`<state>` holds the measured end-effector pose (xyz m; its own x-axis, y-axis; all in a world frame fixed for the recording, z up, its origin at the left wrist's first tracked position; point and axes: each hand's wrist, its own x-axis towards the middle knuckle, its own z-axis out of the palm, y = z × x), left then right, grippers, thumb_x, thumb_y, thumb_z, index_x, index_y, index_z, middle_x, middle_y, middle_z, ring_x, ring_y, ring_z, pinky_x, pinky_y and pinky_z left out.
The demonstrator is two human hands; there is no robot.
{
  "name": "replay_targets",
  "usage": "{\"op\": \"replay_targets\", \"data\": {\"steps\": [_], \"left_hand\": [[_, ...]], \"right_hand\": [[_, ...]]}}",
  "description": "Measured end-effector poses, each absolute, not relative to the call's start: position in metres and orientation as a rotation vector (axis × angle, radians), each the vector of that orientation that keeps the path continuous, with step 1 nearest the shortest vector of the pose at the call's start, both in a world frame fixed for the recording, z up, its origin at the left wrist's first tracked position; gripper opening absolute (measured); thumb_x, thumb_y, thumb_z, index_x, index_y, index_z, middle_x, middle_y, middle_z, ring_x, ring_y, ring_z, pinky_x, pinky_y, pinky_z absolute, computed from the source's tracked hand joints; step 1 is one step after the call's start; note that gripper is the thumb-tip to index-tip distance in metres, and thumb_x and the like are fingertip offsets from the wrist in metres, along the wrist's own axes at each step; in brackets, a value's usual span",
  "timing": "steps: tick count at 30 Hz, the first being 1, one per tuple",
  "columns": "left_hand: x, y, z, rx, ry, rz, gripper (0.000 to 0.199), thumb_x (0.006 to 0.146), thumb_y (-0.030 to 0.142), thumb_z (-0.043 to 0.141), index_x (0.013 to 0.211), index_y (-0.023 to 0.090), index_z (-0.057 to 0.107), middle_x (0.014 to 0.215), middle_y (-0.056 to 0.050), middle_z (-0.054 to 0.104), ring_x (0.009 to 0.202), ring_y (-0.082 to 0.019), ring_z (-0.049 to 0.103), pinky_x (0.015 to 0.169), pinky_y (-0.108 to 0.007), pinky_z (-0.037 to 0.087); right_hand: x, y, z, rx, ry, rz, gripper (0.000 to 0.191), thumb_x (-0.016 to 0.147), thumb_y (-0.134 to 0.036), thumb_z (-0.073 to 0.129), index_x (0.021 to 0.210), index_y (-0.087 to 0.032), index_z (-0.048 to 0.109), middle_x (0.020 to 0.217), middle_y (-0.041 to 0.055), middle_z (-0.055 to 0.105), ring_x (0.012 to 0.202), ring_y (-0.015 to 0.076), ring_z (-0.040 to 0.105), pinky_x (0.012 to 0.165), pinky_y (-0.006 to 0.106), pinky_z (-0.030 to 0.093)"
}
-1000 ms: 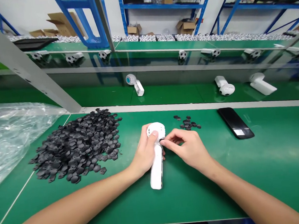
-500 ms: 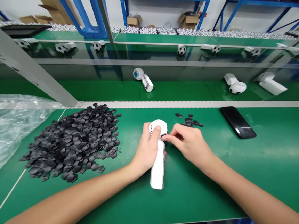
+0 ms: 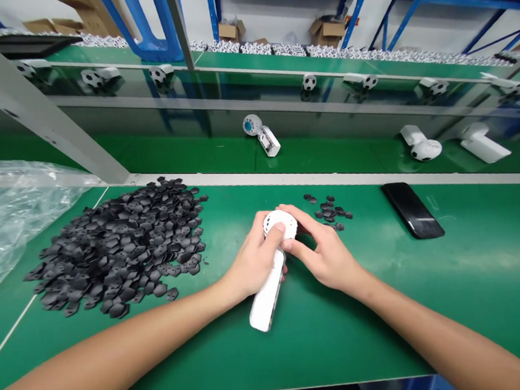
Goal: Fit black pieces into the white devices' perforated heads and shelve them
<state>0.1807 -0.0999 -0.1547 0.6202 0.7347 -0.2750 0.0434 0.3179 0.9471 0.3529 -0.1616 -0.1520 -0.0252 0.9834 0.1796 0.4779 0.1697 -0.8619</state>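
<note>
1. Tilted over now: the white camera leans its stem left, above the green bench, its round head up between both hands.
2. Far left, a plastic sheet lies beside a big heap of black pieces.
3. Left hand is gripping the stem's top, thumb on the head.
4. Right hand has closed over the head, clasping it too.
5. Further right, a small cluster of pieces sits just behind that hand, then a black phone.

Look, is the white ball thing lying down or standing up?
Lying down, tilted: its long white handle slants low over the green bench mat, while the left hand and right hand grip its round head.
</note>
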Motion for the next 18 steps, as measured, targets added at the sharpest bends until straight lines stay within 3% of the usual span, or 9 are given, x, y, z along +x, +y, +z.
{"op": "replay_targets", "data": {"steps": [6,9,12,15,18], "left_hand": [[0.18,-0.098,-0.154,1.167,0.802,0.485,0.053,0.097,0.07,0.053,0.129,0.029,0.046,0.072,0.003,0.061,0.048,-0.018,0.065,0.039,-0.027,0.056],[0.177,-0.097,-0.152,1.168,0.74,0.444,0.052,0.098,0.069,0.054,0.129,0.029,0.046,0.073,0.003,0.062,0.049,-0.018,0.065,0.041,-0.028,0.056],[0.175,-0.097,-0.152,1.21,0.692,0.423,0.049,0.099,0.065,0.056,0.132,0.03,0.046,0.082,0.001,0.064,0.052,-0.018,0.067,0.043,-0.027,0.057],[0.173,-0.096,-0.154,1.201,0.672,0.421,0.049,0.1,0.062,0.057,0.135,0.031,0.046,0.087,0.0,0.064,0.054,-0.017,0.068,0.044,-0.026,0.058],[0.173,-0.094,-0.155,1.189,0.659,0.41,0.048,0.099,0.062,0.057,0.135,0.032,0.046,0.091,-0.001,0.065,0.057,-0.017,0.069,0.045,-0.027,0.059]], "right_hand": [[0.36,-0.162,-0.15,-1.472,-1.735,0.652,0.06,0.102,-0.043,0.067,0.159,-0.032,0.05,0.157,0.0033,0.059,0.141,0.0284,0.058,0.119,0.045,0.047],[0.379,-0.153,-0.15,-1.463,-1.81,0.578,0.046,0.11,-0.046,0.05,0.154,-0.032,0.057,0.154,0.0039,0.061,0.141,0.0288,0.057,0.119,0.049,0.044],[0.402,-0.14,-0.155,-1.686,-1.809,0.258,0.044,0.113,-0.04,0.038,0.147,-0.029,0.064,0.149,0.0095,0.063,0.135,0.0332,0.057,0.111,0.056,0.044],[0.421,-0.128,-0.166,-1.955,-1.819,-0.075,0.041,0.11,-0.039,0.047,0.143,-0.027,0.069,0.147,0.0149,0.06,0.128,0.0386,0.055,0.099,0.059,0.044],[0.431,-0.12,-0.175,-1.98,-1.875,-0.145,0.035,0.108,-0.039,0.052,0.131,-0.028,0.077,0.141,0.0149,0.062,0.123,0.0387,0.054,0.092,0.055,0.043]]}}
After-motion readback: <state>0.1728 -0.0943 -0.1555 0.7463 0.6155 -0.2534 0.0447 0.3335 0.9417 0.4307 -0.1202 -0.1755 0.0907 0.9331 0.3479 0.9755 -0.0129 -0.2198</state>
